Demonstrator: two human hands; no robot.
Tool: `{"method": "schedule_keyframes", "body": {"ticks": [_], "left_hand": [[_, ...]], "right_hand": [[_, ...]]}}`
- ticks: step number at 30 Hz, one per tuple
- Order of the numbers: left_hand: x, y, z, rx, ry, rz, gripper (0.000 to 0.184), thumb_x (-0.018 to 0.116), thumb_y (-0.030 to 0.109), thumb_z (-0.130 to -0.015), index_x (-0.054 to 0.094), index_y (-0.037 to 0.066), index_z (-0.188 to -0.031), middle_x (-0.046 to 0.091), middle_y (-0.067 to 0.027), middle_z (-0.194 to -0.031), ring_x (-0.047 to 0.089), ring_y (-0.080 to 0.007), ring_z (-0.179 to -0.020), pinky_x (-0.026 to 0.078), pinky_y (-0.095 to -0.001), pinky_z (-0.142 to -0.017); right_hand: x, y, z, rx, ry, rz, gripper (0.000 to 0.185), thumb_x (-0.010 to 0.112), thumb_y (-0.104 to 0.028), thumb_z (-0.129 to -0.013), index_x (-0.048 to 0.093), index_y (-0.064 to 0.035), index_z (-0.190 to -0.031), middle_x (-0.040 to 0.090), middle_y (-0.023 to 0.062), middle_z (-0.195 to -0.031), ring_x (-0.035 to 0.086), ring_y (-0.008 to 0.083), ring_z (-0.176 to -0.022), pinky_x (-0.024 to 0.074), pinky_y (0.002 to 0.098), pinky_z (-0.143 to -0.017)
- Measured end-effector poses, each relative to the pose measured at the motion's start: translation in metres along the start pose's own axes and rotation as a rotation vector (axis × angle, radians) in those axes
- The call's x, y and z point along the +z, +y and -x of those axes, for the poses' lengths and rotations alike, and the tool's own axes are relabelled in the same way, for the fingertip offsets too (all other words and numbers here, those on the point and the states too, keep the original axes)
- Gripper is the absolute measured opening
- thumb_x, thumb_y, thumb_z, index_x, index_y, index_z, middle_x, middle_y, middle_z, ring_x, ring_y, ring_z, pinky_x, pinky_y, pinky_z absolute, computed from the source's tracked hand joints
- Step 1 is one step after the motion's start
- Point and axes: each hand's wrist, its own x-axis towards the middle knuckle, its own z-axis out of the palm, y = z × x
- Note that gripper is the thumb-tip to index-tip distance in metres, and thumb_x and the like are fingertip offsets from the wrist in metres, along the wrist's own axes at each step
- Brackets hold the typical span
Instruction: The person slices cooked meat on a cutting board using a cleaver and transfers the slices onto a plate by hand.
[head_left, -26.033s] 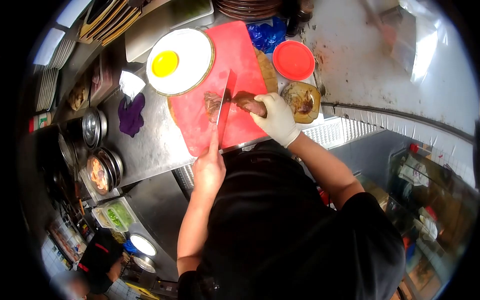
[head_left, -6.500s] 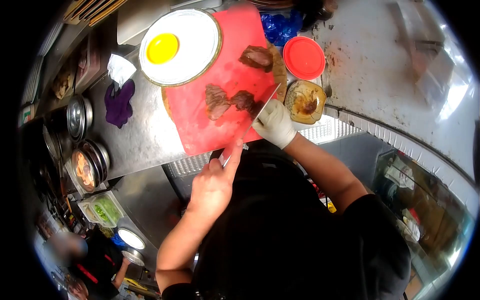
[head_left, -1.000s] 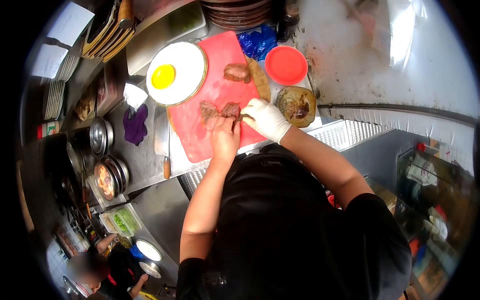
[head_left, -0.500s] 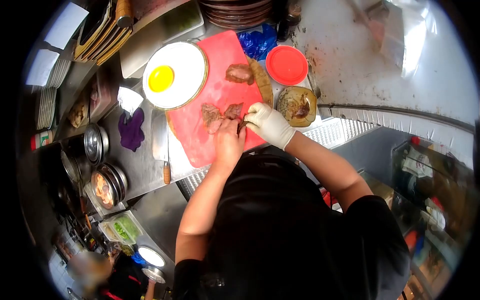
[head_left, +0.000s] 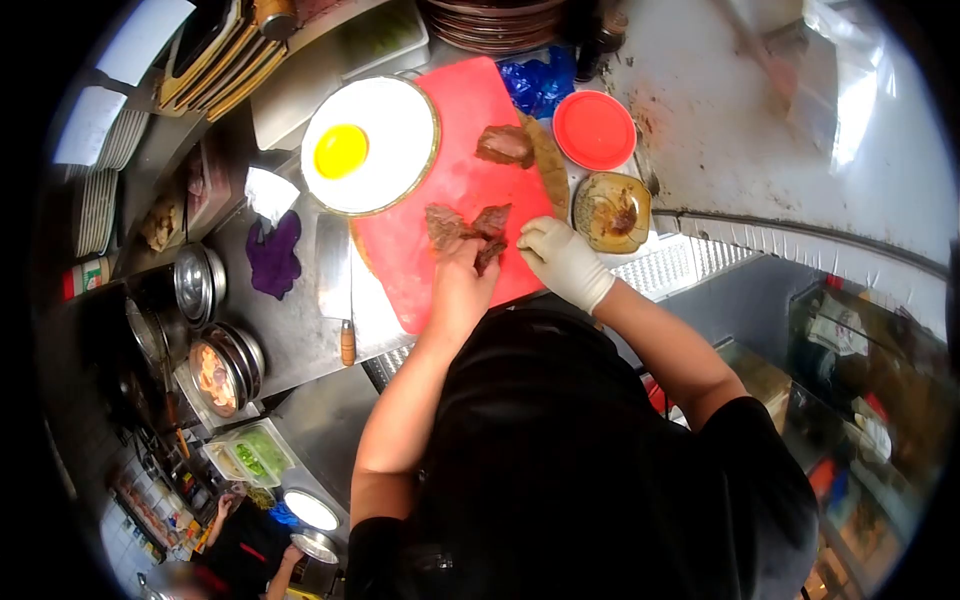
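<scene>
My left hand [head_left: 462,290], bare, has its fingers closed on a small piece of dark meat [head_left: 488,256] low on the red cutting board [head_left: 410,280]. Sliced meat [head_left: 443,224] lies at its fingertips, with another cut piece [head_left: 492,218] beside it. My right hand [head_left: 565,262], in a pale glove, is a little to the right over the board's edge, fingers curled together; anything in them is hidden. A larger chunk of meat [head_left: 505,146] rests higher on the board. Left of the board lies a cleaver [head_left: 334,270] with a wooden handle.
A white lid or plate [head_left: 385,130] with a yellow disc [head_left: 341,151] overlaps the board. To the right are a red round lid [head_left: 594,130] and an amber dish [head_left: 612,212]. A purple cloth [head_left: 273,256] and metal bowls [head_left: 200,284] are left. Another person [head_left: 240,550] stands at lower left.
The cleaver, earlier in my left hand, now lies left of the board. Since half a second ago, my right hand has drawn apart from my left hand and the small piece.
</scene>
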Motion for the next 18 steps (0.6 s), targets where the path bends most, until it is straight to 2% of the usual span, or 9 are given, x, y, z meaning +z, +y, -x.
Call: {"method": "schedule_keyframes", "body": {"ticks": [4,9,13,14,18], "left_hand": [[-0.050,0.003,-0.032,-0.014,0.033,-0.067,0.019,0.078,0.006,-0.088,0.075,-0.001,-0.106,0.072,-0.0202,-0.097,0.071,-0.0406,-0.094,0.058,-0.0514,-0.079],[-0.110,-0.013,-0.117,0.195,0.109,-0.506,0.015,0.076,0.011,-0.091,0.074,0.003,-0.104,0.070,-0.0165,-0.095,0.071,-0.0394,-0.093,0.059,-0.0512,-0.079],[-0.118,-0.053,-0.177,0.465,0.110,-0.730,0.010,0.071,0.006,-0.087,0.071,0.005,-0.097,0.068,-0.0140,-0.093,0.069,-0.0359,-0.089,0.057,-0.0495,-0.077],[-0.115,-0.065,-0.187,0.487,0.085,-0.798,0.018,0.073,0.007,-0.086,0.072,0.004,-0.103,0.068,-0.0116,-0.093,0.068,-0.0330,-0.091,0.055,-0.0464,-0.081],[-0.110,-0.079,-0.191,0.565,-0.031,-1.068,0.032,0.066,0.013,-0.090,0.071,0.002,-0.119,0.067,-0.0083,-0.101,0.064,-0.0286,-0.098,0.049,-0.0442,-0.087]], "right_hand": [[-0.001,-0.008,0.005,0.012,0.019,0.005,0.007,0.072,-0.010,-0.093,0.071,-0.0038,-0.096,0.071,0.0166,-0.105,0.068,0.0398,-0.100,0.0563,0.0493,-0.090],[0.006,-0.012,0.005,0.142,0.001,0.027,0.005,0.072,-0.010,-0.093,0.070,-0.0059,-0.096,0.072,0.0163,-0.104,0.069,0.0391,-0.100,0.0560,0.0496,-0.089],[0.005,-0.020,-0.005,0.238,0.051,-0.048,0.007,0.073,-0.005,-0.092,0.072,-0.0046,-0.099,0.073,0.0169,-0.101,0.070,0.0392,-0.096,0.0571,0.0482,-0.088],[0.004,-0.024,-0.008,0.265,0.077,-0.087,0.009,0.073,-0.004,-0.091,0.072,-0.0042,-0.100,0.073,0.0171,-0.100,0.070,0.0393,-0.095,0.0573,0.0478,-0.087],[-0.003,-0.043,-0.037,0.262,0.205,-0.201,0.011,0.074,-0.001,-0.090,0.072,-0.0024,-0.100,0.073,0.0177,-0.100,0.071,0.0395,-0.095,0.0574,0.0467,-0.087]]}}
